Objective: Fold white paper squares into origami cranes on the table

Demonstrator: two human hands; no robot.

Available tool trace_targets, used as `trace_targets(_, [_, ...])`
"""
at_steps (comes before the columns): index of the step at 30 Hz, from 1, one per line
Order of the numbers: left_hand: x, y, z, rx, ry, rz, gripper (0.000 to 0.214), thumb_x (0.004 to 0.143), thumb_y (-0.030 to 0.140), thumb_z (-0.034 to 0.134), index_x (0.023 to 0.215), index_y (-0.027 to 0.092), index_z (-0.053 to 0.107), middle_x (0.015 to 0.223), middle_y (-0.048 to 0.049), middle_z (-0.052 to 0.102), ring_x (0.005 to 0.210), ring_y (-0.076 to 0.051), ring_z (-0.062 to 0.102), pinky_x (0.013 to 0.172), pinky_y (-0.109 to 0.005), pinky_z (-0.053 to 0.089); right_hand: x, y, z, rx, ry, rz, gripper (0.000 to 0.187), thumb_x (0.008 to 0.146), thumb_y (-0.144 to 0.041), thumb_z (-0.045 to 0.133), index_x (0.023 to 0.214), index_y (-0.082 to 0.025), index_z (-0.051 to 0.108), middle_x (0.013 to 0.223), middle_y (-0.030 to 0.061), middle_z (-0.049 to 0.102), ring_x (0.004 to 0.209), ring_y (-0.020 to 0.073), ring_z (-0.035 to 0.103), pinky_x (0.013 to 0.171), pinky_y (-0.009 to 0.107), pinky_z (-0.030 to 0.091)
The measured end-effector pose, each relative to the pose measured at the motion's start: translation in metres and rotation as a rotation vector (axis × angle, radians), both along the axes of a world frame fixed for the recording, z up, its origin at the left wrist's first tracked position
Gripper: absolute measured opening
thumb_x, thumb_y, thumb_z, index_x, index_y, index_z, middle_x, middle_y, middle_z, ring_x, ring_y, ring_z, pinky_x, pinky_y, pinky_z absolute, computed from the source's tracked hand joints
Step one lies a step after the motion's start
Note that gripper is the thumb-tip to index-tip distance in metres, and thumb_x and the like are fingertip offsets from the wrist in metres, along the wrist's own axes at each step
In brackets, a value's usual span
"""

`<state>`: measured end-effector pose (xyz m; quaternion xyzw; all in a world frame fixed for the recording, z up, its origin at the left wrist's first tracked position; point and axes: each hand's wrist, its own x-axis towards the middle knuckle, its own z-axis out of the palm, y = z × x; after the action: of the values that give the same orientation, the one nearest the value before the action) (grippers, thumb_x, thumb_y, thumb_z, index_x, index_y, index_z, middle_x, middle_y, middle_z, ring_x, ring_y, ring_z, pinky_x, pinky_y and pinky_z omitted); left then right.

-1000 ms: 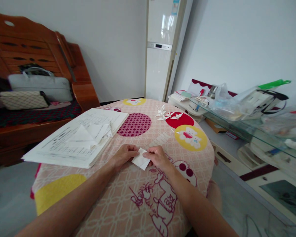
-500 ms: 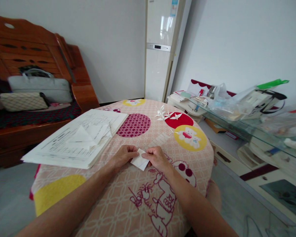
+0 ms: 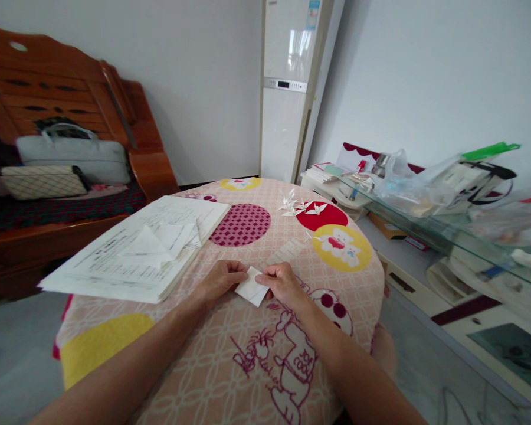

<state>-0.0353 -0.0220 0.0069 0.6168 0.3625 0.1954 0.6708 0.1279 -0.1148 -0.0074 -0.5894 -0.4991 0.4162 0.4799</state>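
Scarcely shifting over the last second, the left hand (image 3: 223,278) and right hand (image 3: 285,282) still pinch the folded white paper (image 3: 251,289), right of the paper stack (image 3: 124,278), so folding seems unadvanced.

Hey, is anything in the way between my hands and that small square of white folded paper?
Nothing visible. Your left hand and right hand both have fingers on the small square of white folded paper, which sits between them. The stack of white printed sheets lies off to the left.
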Motion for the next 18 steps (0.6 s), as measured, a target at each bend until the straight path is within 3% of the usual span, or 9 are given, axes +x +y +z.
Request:
trace_targets(13, [-0.0022, -0.0034, 0.0082, -0.032, -0.022, -0.049, 0.028, 0.063, 0.036, 0.071, 0.073, 0.01, 0.065, 0.063, -0.0027, 0.063, 0.055, -0.013, 0.054, 0.053, -0.023, 0.036, -0.0006, -0.0003, 0.0019, -0.018, 0.032, -0.016, 0.025, 0.075, -0.034, 0.063, 0.058, -0.016, 0.06, 0.046, -0.0038, 0.054, 0.038, 0.0081, 0.047, 0.036, 0.018, 0.032])
trace_targets(18, [0.0, -0.0051, 0.0066, 0.041, -0.002, -0.082, 0.032, 0.063, 0.042, 0.072, 0.062, 0.012, 0.06, 0.055, 0.0004, 0.057, 0.048, -0.009, 0.045, 0.047, -0.021, 0.03, -0.0011, -0.0013, 0.0004, -0.002, 0.043, -0.031, 0.027, 0.076, -0.037, 0.063, 0.06, -0.016, 0.059, 0.047, -0.0033, 0.054, 0.038, 0.0088, 0.047, 0.035, 0.018, 0.033])
